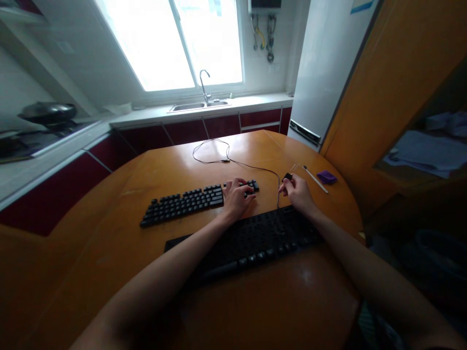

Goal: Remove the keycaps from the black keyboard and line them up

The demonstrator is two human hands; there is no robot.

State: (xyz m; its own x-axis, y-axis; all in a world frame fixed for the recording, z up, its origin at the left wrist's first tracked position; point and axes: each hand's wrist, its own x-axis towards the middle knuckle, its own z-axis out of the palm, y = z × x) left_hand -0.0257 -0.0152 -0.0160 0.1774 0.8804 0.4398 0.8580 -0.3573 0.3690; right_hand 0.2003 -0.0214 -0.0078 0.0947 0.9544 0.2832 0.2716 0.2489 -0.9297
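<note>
Two black keyboards lie on the round wooden table. The far keyboard has its keycaps on. The near keyboard looks mostly bare of keycaps, with a few left along its front row. My left hand rests, fingers curled, on the right end of the far keyboard. My right hand pinches a small black keycap just above the near keyboard's far right corner.
A thin black cable loops across the table behind the keyboards. A thin white stick and a small purple object lie at the right. Behind are a counter with a sink, a window and a white fridge.
</note>
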